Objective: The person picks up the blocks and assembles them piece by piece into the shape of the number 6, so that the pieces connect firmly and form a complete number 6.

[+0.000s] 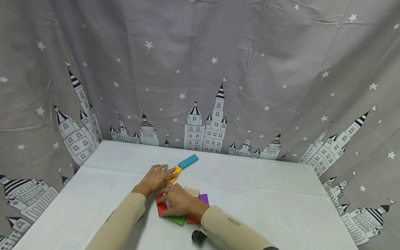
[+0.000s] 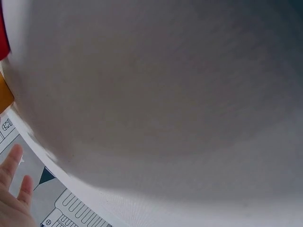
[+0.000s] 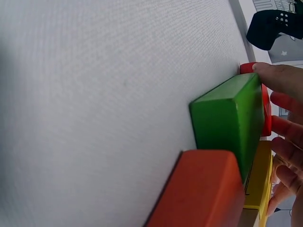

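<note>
My left hand (image 1: 156,178) holds a yellow block (image 1: 178,170) between thumb and fingers in the head view, its far end close to a blue block (image 1: 188,161). Two of that hand's fingers (image 2: 10,165) stretch out at the lower left of the left wrist view. My right hand (image 1: 178,200) pinches a red block (image 1: 161,206), with the thumb at its near end and fingertips toward its far end. A green block (image 3: 227,113) meets the red one, and an orange-red block (image 3: 196,189) follows it in the right wrist view.
Beside the right hand lie a plain wood block (image 1: 192,192) and a purple block (image 1: 204,199), partly hidden by the forearm. A white cloth (image 1: 265,198) covers the table. Behind it hangs a grey curtain (image 1: 250,69) printed with castles. Black wrist gear (image 1: 198,236) sits under the right sleeve.
</note>
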A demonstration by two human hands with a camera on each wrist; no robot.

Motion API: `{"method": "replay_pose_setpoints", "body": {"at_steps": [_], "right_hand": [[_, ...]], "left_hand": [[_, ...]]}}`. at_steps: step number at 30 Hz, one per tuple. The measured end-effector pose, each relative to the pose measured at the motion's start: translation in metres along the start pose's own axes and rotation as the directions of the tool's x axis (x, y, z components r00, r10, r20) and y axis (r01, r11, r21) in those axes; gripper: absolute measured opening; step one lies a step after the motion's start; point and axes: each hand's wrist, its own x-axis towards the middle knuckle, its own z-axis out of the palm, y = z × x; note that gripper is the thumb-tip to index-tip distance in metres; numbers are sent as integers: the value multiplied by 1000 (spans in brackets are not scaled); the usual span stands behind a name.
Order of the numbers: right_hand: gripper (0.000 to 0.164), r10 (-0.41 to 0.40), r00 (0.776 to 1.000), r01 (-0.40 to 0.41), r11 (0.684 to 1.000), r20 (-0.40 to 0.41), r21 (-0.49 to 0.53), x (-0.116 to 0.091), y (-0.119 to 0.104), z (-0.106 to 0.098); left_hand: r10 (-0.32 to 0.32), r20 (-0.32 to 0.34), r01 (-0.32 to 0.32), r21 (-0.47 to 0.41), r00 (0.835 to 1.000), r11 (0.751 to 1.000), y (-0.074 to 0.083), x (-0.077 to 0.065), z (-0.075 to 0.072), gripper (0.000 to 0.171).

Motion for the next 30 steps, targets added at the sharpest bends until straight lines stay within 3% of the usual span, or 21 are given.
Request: {"method": "replay_pose_setpoints", "body": {"at_steps": [10, 30], "right_hand": [[40, -20, 999, 19, 999, 37, 39, 1, 4, 0], [40, -53, 999, 52, 996, 9, 67, -6, 6, -3]], "left_hand": [[12, -7, -12, -1, 1000, 1000, 0, -1, -1, 44], [-12, 13, 12, -14, 1000, 1000, 1, 1, -1, 45]]}}
